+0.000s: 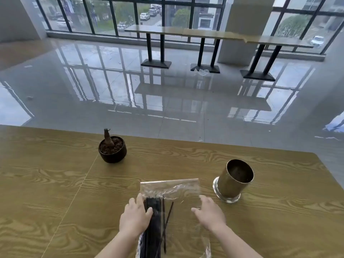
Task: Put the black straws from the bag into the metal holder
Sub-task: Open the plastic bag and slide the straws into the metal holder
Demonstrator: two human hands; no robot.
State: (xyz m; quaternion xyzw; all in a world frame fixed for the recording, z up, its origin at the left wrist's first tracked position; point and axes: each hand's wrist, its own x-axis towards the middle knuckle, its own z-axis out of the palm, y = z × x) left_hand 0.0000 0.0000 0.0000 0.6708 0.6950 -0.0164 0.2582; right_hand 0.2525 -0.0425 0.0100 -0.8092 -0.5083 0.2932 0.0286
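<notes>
Straws (pixel 153 216): light, thin, slippery bundle; pinch mid-length.
Bag (pixel 178 190): limp clear film.
Left hand (pixel 135 216): pressing on the bundle.
Right hand (pixel 209 213): fingers spread on the film.
Metal holder (pixel 233 180): at 2 o'clock, empty.

Head view, single, wide-angle. Worn at head height, looking forward and steeply down across a wooden table (pixel 55 183). Near field, bottom centre: both forearms enter from the lower edge, left hand (pixel 135 217) and right hand (pixel 209 214) close to the lens. Upper half: glossy floor (pixel 130 90), bar tables (pixel 186 32) and window wall (pixel 111 15), far off. Straight lines bow toward the frame edges. No second view.
</notes>
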